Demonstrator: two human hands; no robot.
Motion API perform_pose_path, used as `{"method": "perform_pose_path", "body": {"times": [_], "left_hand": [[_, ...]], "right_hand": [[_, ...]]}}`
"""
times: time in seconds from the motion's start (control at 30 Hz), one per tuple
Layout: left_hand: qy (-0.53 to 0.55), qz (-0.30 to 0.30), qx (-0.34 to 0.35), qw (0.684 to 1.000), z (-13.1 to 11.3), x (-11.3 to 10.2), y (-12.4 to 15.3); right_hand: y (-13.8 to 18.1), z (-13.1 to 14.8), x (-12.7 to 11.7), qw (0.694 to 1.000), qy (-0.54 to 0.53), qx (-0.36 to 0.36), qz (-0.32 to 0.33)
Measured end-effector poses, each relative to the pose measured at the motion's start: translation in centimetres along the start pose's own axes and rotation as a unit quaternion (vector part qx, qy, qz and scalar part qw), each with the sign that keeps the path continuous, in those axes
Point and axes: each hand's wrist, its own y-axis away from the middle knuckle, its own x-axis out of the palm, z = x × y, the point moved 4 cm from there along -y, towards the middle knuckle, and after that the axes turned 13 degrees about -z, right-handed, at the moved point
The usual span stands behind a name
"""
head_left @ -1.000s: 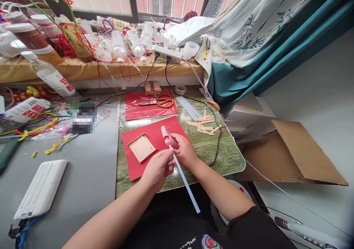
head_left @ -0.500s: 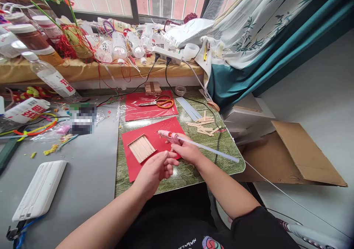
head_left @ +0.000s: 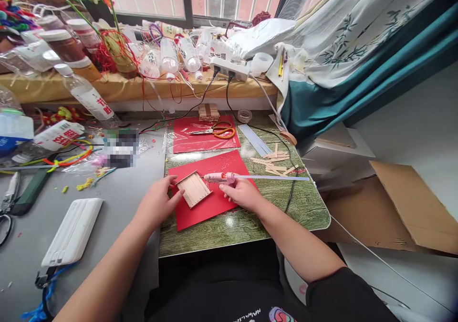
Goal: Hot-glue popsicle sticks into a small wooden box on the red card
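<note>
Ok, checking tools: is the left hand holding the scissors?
No, the scissors lie on the far red sheet; the left hand touches the stick panel.

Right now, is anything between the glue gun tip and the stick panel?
Nothing visible: the glue gun tip is close by the right edge of the stick panel; the left hand touches its opposite side.

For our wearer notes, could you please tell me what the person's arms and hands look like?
The left hand and right hand are bare: no gloves, rings or watch show. The left forearm and right forearm are uncovered. A short black sleeve covers the right upper arm, part of a black shirt with small white lettering and a coloured print.
</note>
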Motion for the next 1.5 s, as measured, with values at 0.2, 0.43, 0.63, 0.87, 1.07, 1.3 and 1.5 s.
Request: {"method": "perform_pose_path", "body": {"times": [0.2, 0.43, 0.63, 0.87, 1.07, 1.3, 1.5], "left_hand": [[0.033, 0.035, -0.012, 0.999, -0.8, 0.1, 0.8], [0.095, 0.135, 0.022, 0.986, -1.6, 0.1, 0.6], [0.072, 0.165, 0.171, 0.969, -1.6, -0.9, -2.3], [0.046, 0.175, 0.171, 0.969, -1.5, 0.9, -3.5], [0.059, 0.183, 0.187, 0.964, -1.2, 1.1, -3.8], [0.067, 0.179, 0.182, 0.965, -0.8, 1.4, -3.9], [0.075, 0.175, 0.183, 0.965, -0.6, 1.4, -3.9]], "right_hand": [[-0.6, -0.6, -0.3, 0.999, 0.038, 0.017, -0.019], [0.0, 0.9, 0.6, 0.999, 0.025, -0.004, 0.027], [-0.2, 1.1, 1.2, 0.999, 0.043, -0.008, 0.01], [-0.9, 1.7, 1.8, 0.998, 0.043, -0.029, 0.019], [-1.3, 2.2, 1.8, 0.991, 0.116, -0.063, 0.023], [-1.6, 2.3, 2.1, 0.98, 0.188, -0.063, 0.028], [-1.7, 2.4, 2.4, 0.974, 0.211, -0.072, 0.039]]}}
